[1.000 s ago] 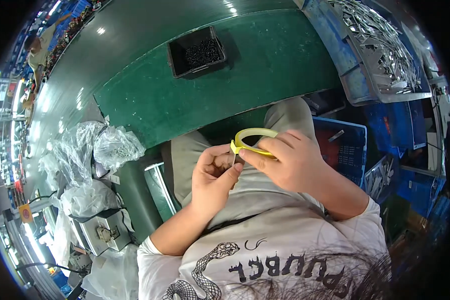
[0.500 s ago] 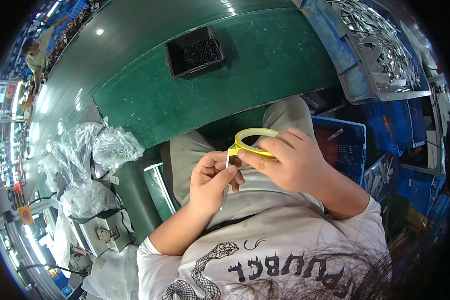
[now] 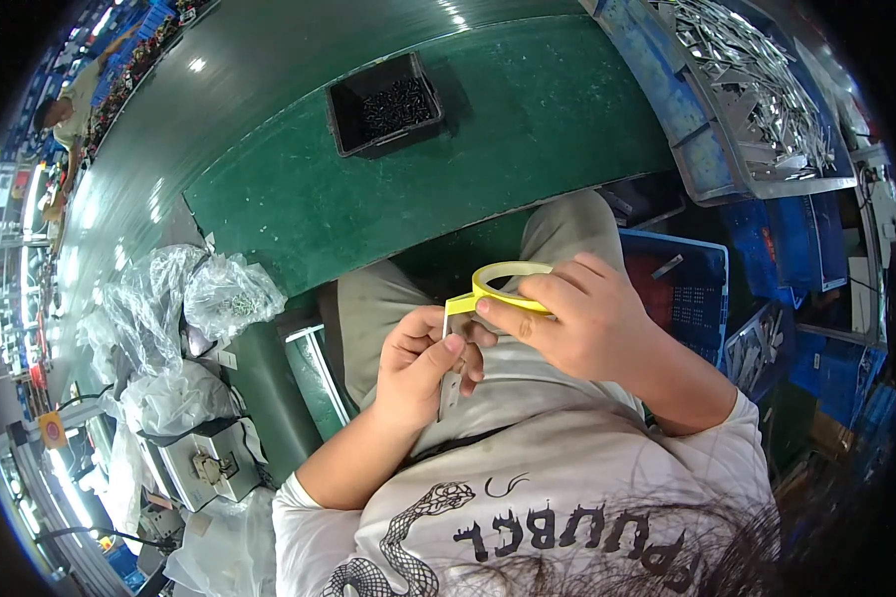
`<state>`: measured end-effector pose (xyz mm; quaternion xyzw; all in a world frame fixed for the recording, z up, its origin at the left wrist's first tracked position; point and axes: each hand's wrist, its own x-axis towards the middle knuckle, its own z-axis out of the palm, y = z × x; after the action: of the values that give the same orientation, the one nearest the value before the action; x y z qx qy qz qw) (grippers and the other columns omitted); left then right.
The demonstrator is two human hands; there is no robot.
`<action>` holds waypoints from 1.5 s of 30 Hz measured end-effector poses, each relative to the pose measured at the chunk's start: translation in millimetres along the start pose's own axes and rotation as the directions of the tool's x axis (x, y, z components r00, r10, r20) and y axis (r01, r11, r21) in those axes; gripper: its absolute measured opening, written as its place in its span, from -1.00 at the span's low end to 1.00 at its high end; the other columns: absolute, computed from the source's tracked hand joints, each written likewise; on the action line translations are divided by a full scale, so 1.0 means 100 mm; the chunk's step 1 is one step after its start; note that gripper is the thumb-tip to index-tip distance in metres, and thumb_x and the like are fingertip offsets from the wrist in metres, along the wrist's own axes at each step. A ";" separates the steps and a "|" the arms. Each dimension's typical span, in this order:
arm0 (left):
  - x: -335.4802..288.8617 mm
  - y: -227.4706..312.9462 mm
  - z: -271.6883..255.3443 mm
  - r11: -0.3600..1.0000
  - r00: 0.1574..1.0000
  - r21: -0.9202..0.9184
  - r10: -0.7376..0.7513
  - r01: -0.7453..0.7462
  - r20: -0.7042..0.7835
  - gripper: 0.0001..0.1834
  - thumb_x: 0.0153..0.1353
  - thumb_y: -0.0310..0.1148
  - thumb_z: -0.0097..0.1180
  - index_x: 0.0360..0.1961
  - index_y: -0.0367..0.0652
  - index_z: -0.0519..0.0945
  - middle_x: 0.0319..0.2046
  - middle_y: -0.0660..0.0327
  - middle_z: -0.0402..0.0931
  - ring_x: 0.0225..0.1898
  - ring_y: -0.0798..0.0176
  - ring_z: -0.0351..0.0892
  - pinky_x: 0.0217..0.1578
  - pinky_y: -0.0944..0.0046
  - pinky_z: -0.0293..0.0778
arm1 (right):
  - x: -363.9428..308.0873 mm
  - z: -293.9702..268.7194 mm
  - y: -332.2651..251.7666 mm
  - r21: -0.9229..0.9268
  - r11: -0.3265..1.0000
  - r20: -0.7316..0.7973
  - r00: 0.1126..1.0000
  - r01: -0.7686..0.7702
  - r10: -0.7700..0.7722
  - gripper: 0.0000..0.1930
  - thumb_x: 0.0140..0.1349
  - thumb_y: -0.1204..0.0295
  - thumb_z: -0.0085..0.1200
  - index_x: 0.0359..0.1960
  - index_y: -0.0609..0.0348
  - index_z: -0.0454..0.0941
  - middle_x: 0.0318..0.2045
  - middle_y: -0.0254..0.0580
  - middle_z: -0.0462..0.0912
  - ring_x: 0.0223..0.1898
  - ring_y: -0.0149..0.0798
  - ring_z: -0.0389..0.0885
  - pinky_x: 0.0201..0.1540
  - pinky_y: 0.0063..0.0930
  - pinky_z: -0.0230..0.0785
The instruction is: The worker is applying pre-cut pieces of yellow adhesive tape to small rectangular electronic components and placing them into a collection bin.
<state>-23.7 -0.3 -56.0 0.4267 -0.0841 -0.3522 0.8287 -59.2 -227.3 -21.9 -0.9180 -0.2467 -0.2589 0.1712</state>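
My right hand (image 3: 584, 316) is closed round the right side of a roll of yellow tape (image 3: 484, 278), held above my lap. A short strip of the tape stretches leftward from the roll to the upper end of a thin, flat metal strip (image 3: 449, 396). My left hand (image 3: 420, 360) pinches that metal strip between thumb and fingers, and its lower end sticks out below them. The two hands are close together but apart, joined by the tape.
On the green table (image 3: 528, 109) stands a black bin (image 3: 340, 121) of small dark parts. A blue-grey crate (image 3: 702, 149) heaped with metal strips is at the upper right. Plastic bags (image 3: 149, 298) lie at the left, near a grey metal box (image 3: 209, 466). A blue crate (image 3: 712, 298) sits right of my knee.
The hands have drawn slightly apart, and a longer stretch of yellow tape now shows between the roll and the metal strip. More of the strip's lower end is visible.
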 end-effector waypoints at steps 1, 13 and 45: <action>0.00 0.00 0.00 1.000 1.000 -0.002 0.005 -0.005 0.002 -0.78 0.42 -0.47 -0.04 0.04 -0.24 0.46 -0.15 -0.10 0.60 -0.41 0.26 0.61 -0.53 0.35 0.52 | 0.00 0.00 0.00 -0.002 1.000 0.005 1.000 -0.002 0.002 -0.62 -0.03 0.34 0.20 -0.09 -0.16 0.75 -0.42 -0.50 0.48 -0.49 -0.41 0.44 -0.37 -0.52 0.26; 0.01 -0.03 0.01 0.999 1.000 -0.039 0.020 -0.019 0.017 -0.80 0.42 -0.46 -0.05 0.01 -0.26 0.47 -0.19 -0.08 0.59 -0.44 0.29 0.57 -0.55 0.37 0.49 | 0.01 0.04 -0.01 -0.005 1.000 -0.037 0.999 -0.018 0.018 -0.62 -0.07 0.33 0.23 -0.12 -0.18 0.77 -0.45 -0.51 0.47 -0.52 -0.43 0.44 -0.41 -0.54 0.26; 0.50 0.16 0.08 0.935 0.985 0.342 0.139 -0.097 -0.100 -0.82 0.48 -0.41 -0.04 -0.32 -0.18 0.35 -0.44 0.13 0.57 -0.51 0.35 0.54 -0.49 0.37 0.44 | 0.19 0.12 0.21 -0.028 0.994 0.012 0.994 0.106 -0.106 -0.62 0.09 0.35 0.12 0.00 -0.07 0.67 -0.33 -0.43 0.51 -0.45 -0.40 0.53 -0.36 -0.43 0.35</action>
<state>17.7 -31.6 -47.1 0.5768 -0.1174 -0.2554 0.7670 -29.1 -232.5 -25.0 -0.9074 -0.2922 -0.2662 0.1428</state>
